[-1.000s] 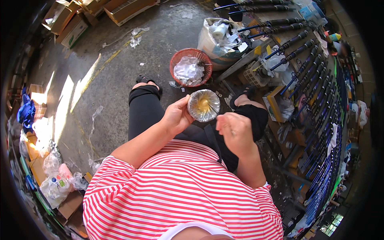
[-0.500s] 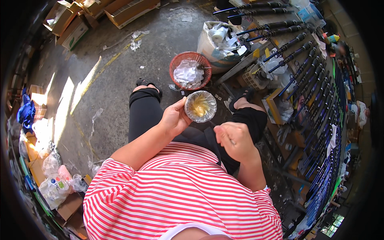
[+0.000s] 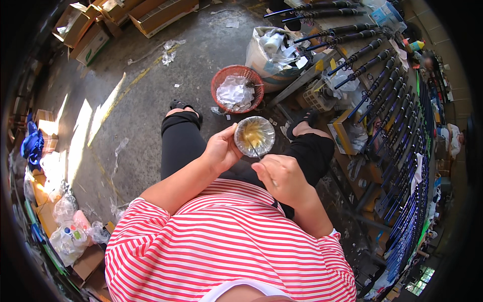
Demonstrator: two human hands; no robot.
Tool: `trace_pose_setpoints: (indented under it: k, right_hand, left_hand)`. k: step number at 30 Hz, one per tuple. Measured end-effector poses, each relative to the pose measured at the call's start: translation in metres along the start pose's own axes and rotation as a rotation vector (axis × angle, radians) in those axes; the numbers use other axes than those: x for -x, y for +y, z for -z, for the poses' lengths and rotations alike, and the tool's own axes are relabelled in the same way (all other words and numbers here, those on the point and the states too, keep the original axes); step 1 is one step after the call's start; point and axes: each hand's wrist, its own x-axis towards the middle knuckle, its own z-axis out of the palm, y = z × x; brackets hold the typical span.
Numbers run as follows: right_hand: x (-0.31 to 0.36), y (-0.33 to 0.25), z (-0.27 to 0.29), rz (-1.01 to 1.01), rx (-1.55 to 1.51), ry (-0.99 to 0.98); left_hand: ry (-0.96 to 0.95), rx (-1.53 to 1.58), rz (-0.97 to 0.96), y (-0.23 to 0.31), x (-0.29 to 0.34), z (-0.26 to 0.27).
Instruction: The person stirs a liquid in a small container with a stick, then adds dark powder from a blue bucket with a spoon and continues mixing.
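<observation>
My left hand [image 3: 222, 149] grips the side of a small cup [image 3: 267, 145] lined with clear plastic film. Yellowish, glossy paste [image 3: 251, 135] lies in the bottom of it. My right hand [image 3: 283, 173] is closed round a thin dark stirring stick [image 3: 254, 150], most of which is hidden in the fist. The stick's far end dips into the paste. Both hands are in front of my body, between my knees, with the right one nearer to me than the cup.
A red plastic basket [image 3: 215, 90] of crumpled film stands ahead on the concrete floor. Behind it is a white sack [image 3: 255, 56] of waste. Rows of fishing rods [image 3: 370, 75] lean on a rack at the right. Cardboard boxes [image 3: 161, 19] and plastic bags [image 3: 69, 240] lie at the left.
My right hand has moved left and slightly down, and the stick now shows reaching into the cup. The paste's surface has changed shape. The left hand has barely shifted.
</observation>
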Motion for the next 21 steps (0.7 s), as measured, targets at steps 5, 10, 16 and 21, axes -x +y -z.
trace_pose_setpoints:
  k: [5, 10, 16, 21]
  right_hand:
    - [0.002, 0.009, 0.008, -0.090, -0.010, 0.040]
    - [0.006, 0.004, 0.010, -0.048, -0.101, -0.130]
    - [-0.001, 0.002, -0.003, 0.070, 0.108, -0.024]
    - [0.001, 0.008, 0.015, -0.117, -0.065, 0.043]
  left_hand:
    - [0.012, 0.003, 0.028, -0.002, 0.001, 0.006]
    - [-0.041, -0.001, -0.001, 0.005, -0.001, 0.007]
    - [0.013, -0.023, 0.038, -0.002, -0.002, 0.006]
    - [0.009, -0.039, -0.010, 0.004, -0.002, 0.009]
